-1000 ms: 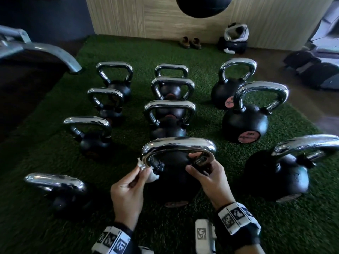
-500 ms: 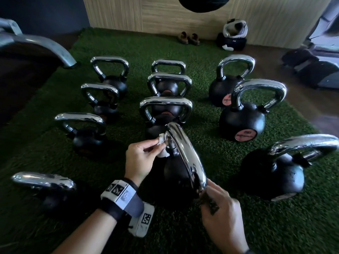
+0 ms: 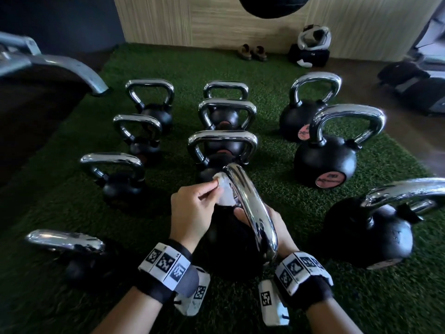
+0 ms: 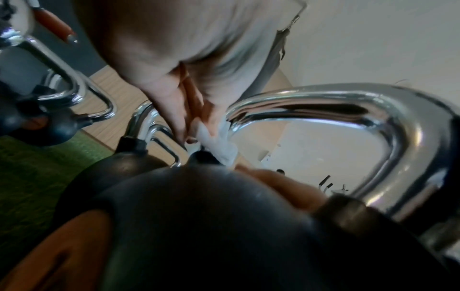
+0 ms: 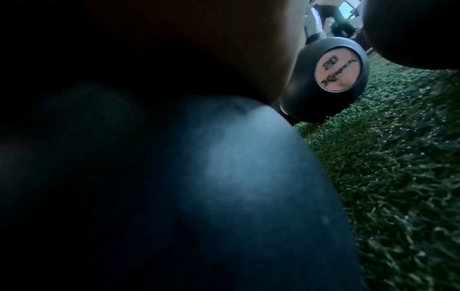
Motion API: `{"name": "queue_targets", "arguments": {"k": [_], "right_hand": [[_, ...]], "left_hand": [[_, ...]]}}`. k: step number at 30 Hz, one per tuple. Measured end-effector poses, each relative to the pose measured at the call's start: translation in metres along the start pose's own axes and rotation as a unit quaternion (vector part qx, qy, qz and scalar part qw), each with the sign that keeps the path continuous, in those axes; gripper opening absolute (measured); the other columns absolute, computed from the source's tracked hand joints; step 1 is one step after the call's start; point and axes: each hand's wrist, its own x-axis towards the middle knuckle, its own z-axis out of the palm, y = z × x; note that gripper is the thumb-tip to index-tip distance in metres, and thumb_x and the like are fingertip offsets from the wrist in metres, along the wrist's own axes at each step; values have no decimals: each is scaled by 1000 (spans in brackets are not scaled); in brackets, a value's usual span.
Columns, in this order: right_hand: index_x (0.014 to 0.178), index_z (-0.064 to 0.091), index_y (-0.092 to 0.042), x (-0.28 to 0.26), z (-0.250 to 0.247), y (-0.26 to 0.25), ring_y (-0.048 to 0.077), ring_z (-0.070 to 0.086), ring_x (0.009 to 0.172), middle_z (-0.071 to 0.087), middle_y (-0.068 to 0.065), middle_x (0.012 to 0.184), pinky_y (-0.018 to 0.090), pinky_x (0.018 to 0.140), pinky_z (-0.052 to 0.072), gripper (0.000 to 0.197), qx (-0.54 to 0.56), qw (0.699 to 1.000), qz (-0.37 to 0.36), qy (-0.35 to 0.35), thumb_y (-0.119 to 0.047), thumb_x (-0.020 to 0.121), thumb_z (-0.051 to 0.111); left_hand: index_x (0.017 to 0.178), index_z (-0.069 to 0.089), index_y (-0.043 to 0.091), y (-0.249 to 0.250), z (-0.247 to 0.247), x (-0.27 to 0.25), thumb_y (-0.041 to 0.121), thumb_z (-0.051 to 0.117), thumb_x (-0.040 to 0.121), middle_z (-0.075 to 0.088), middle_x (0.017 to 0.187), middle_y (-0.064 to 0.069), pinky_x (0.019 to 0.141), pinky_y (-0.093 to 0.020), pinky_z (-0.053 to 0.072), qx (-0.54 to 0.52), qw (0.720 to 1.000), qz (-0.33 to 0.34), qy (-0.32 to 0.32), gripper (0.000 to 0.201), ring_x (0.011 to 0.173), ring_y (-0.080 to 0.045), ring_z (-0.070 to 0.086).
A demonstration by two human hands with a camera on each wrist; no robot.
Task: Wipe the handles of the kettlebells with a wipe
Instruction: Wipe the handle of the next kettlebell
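Observation:
The nearest kettlebell (image 3: 231,247) is black with a chrome handle (image 3: 250,208) that points away from me, end-on. My left hand (image 3: 192,208) pinches a crumpled white wipe (image 3: 225,194) against the far leg of that handle, just above the ball. The left wrist view shows the wipe (image 4: 219,143) pressed where the handle (image 4: 373,110) meets the black ball (image 4: 199,216). My right hand (image 3: 283,230) sits on the ball's right side, largely hidden by the handle, with fingers (image 4: 281,183) reaching through the loop onto the ball.
Several more chrome-handled kettlebells stand in rows on the green turf (image 3: 277,68); a big one (image 3: 325,162) marked 20 (image 5: 333,72) is to the right, another (image 3: 370,232) close at right, one (image 3: 72,251) at near left. A metal machine frame (image 3: 60,66) is at far left.
The near kettlebell was turned from handle side-on to end-on. My left hand followed with the wipe to the far leg. My right hand left the handle's near base for the ball's right side.

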Motion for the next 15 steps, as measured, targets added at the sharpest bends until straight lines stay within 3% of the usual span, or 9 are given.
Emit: {"name": "queue_targets", "arguments": {"k": [2,4,7,9,12,15], "right_hand": [[96,65,-60,0,1,-1,10,67,99,70,-19,105,50,95,54,23,13,1000,5,7,-43,83,73],[86,62,-66,-2,1,-4,5,61,92,66,-23,95,49,94,55,32,17,1000,4,13,-37,85,73],[86,60,-73,-3,0,-4,7,64,97,69,-19,100,43,94,54,47,20,1000,-7,18,-28,91,73],[83,60,-72,-3,1,-4,6,64,94,68,-21,97,39,91,53,47,24,999,-9,22,-27,92,73],[76,61,-67,-4,2,-4,0,57,83,63,-26,82,33,83,50,38,35,999,2,23,-32,87,72],[83,64,-63,-6,3,-6,2,58,85,65,-27,85,37,85,52,19,55,998,-1,21,-45,76,67]], "left_hand": [[101,84,17,10,0,1,30,80,91,81,92,7,68,-13,54,-38,998,-39,10,17,83,10,71],[105,83,16,12,2,0,26,80,90,80,97,6,72,-6,51,-65,996,-66,4,18,84,14,70],[107,81,12,13,0,4,20,82,88,80,99,1,74,-2,48,-72,994,-81,-8,21,80,19,66],[108,81,16,21,-4,4,22,81,88,80,95,7,77,-9,54,-104,990,-91,-2,20,83,11,71],[113,77,12,37,-10,-15,6,80,87,77,100,16,85,-19,59,-142,989,-30,3,27,93,-3,76],[113,78,7,51,-17,-22,8,79,88,79,107,6,87,-21,59,-140,990,30,-11,26,97,-6,77]]}}
